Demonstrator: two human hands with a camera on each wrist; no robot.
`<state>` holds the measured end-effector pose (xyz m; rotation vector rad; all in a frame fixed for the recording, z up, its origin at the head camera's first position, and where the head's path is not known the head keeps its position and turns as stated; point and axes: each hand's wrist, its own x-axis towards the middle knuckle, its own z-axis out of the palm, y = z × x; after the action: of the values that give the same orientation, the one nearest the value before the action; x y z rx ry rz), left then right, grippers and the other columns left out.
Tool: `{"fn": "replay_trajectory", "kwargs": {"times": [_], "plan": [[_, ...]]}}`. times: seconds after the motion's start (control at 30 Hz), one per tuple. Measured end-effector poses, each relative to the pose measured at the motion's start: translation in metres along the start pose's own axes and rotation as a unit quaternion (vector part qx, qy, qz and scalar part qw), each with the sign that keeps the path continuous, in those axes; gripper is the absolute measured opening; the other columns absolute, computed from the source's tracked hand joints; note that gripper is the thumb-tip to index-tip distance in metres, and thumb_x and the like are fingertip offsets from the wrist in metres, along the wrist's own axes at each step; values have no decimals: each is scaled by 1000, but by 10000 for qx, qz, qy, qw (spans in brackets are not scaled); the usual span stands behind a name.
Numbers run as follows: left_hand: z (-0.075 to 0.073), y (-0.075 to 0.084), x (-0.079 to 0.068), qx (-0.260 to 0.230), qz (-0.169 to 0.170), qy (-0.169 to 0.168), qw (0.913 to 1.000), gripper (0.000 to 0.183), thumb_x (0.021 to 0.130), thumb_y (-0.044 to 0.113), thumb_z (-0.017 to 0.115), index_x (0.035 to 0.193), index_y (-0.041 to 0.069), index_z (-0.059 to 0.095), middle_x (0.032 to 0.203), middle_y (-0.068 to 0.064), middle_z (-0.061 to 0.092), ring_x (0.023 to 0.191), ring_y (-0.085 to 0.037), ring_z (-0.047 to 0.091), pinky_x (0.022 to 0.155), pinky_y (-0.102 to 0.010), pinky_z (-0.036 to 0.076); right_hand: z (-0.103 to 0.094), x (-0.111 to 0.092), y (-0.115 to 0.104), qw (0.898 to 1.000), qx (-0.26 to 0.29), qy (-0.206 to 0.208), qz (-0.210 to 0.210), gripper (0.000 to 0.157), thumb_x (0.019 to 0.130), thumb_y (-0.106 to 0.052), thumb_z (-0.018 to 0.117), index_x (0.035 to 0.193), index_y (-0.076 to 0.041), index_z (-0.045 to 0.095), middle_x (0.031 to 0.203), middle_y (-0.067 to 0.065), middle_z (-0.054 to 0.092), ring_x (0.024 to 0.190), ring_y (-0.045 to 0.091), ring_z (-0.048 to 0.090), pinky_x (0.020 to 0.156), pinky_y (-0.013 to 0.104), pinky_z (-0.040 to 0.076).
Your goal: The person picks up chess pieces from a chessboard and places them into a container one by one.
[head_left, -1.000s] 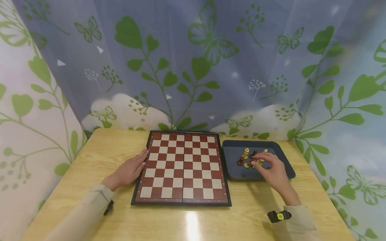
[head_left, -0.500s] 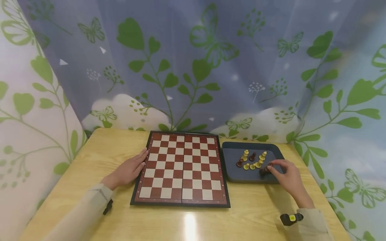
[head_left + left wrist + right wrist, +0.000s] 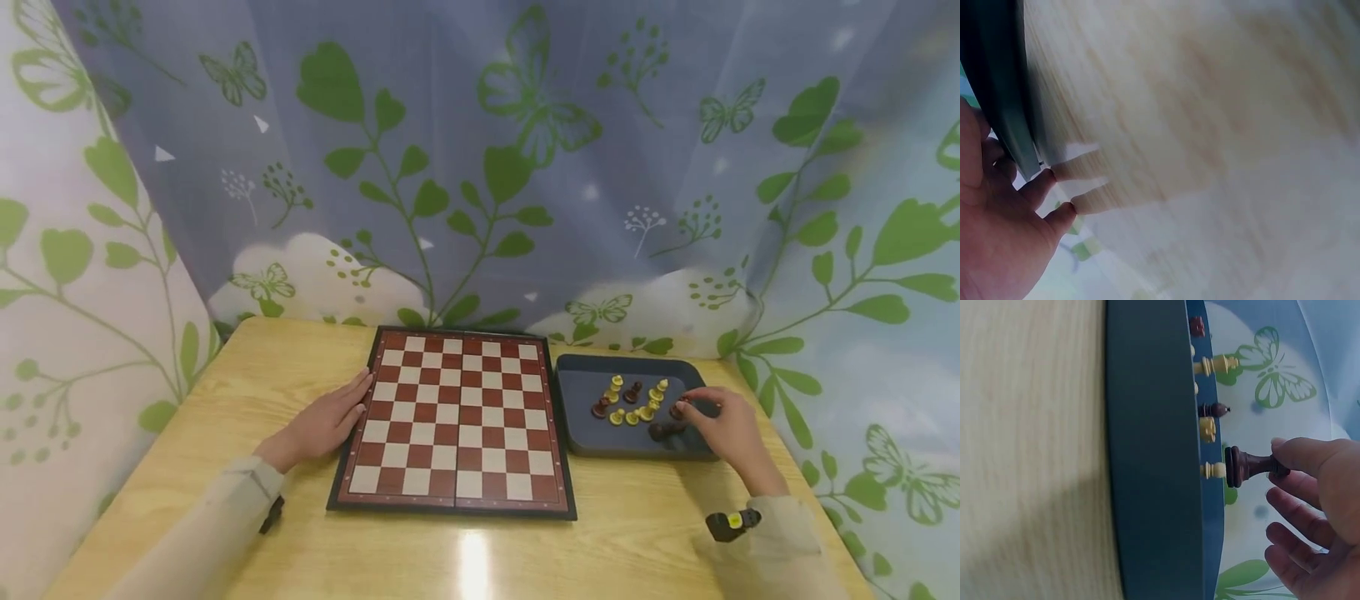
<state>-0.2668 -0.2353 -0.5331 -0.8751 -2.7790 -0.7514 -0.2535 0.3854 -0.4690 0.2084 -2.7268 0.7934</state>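
Observation:
My left hand [image 3: 318, 425] lies along the left edge of the red-and-cream chessboard [image 3: 480, 433], its fingers straight and touching the side. In the left wrist view, its fingertips [image 3: 1063, 215] meet the board's dark edge [image 3: 1007, 94]. At the right end of the blue-grey tray [image 3: 600, 447], my right hand [image 3: 727, 433] pinches a dark brown chess piece [image 3: 1250, 465] by its top between thumb and fingers. The piece's broad base points down, and its top is hidden. Yellow chess pieces [image 3: 632, 417] and a dark pawn [image 3: 633, 392] stand in the tray.
The wooden table [image 3: 285, 358] carries board and tray side by side, nearly touching. A printed curtain [image 3: 420, 167] hangs right behind them and at both sides. Below the right hand, a dark shape [image 3: 662, 431] lies near the tray's front wall.
Over the last second my right hand moved right, from the middle of the tray to its right end. The left hand stays on the board's edge.

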Motion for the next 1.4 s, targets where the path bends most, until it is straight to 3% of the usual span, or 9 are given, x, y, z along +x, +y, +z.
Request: {"fn": "replay_trajectory", "kwargs": {"times": [0.17,0.33,0.63,0.9,1.13,1.3,1.4], "plan": [[-2,3,-2,-97,-78,-52,9999,50,108,10,44,152,-12,35,158,-32,33,139,-52,41,108,-65,40,-3,9,5,9999,26,-143,94,27,97,-16,71,112,7,73,121,33,65,113,53,58,86,65,50],[-4,5,0,-116,-121,-72,9998,50,108,9,44,152,-13,35,159,-32,32,141,-50,40,110,-64,39,-6,18,6,9995,-71,-247,209,29,99,-19,69,113,6,73,124,33,63,109,51,61,73,54,51],[-2,4,1,-144,-319,-324,9989,51,110,14,39,155,-10,30,162,-29,26,145,-48,35,115,-62,35,-6,23,11,9987,-130,-375,321,30,99,-21,69,112,6,74,124,32,64,115,53,58,87,66,49],[-2,1,2,-111,-274,-299,9991,51,111,14,39,155,-10,30,162,-29,26,145,-48,35,115,-61,35,-2,21,12,9994,-145,-251,164,26,96,-16,72,109,7,74,120,33,64,115,53,57,90,68,47],[3,-6,1,23,-28,-151,9999,52,111,18,37,155,-9,32,160,-31,29,140,-52,39,109,-63,39,-1,20,14,9995,-66,-296,85,23,96,-12,72,107,7,74,116,33,67,113,53,59,90,68,47],[-3,3,3,-111,-176,-110,9997,51,109,12,41,153,-12,33,160,-31,29,142,-51,38,112,-64,37,-1,20,15,9993,-51,-363,98,23,95,-11,72,108,8,74,117,34,67,113,54,58,91,68,47],[-4,4,4,-85,-297,-262,9992,51,109,12,40,154,-11,31,162,-30,27,144,-49,36,114,-62,35,0,19,16,9989,-77,-415,195,24,95,-12,72,109,8,74,118,34,66,115,54,57,93,68,46]]}}
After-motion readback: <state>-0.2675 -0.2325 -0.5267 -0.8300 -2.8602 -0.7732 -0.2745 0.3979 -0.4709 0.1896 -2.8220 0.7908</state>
